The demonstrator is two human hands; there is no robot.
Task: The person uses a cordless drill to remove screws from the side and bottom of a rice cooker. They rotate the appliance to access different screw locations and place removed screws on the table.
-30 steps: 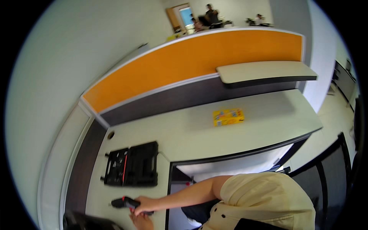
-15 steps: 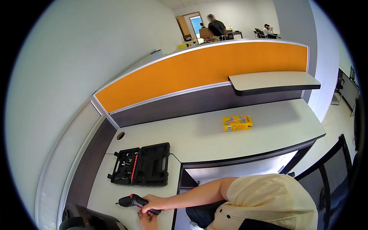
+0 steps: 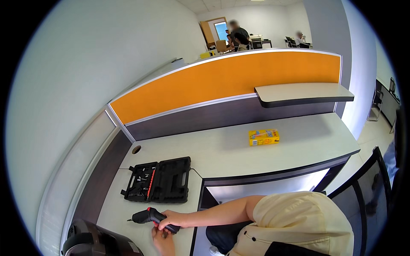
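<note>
My right hand (image 3: 171, 220) is shut on the handle of a black and red electric screwdriver (image 3: 147, 215), whose bit points left just above the pale desk (image 3: 213, 151). My left hand (image 3: 162, 241) sits right under the handle, at its lower end. Its fingers are partly hidden, so its grip is unclear. An open black tool case (image 3: 158, 185) with bits and a red strip lies flat on the desk just beyond the screwdriver.
A yellow box (image 3: 264, 137) lies further back on the desk. An orange partition (image 3: 230, 81) with a small shelf (image 3: 303, 91) stands behind. A dark rounded object (image 3: 92, 241) sits at the lower left. People are in the far room.
The view has shifted, so the desk and case sit more to the right in the picture. My right hand still holds the screwdriver, with my left hand under it.
</note>
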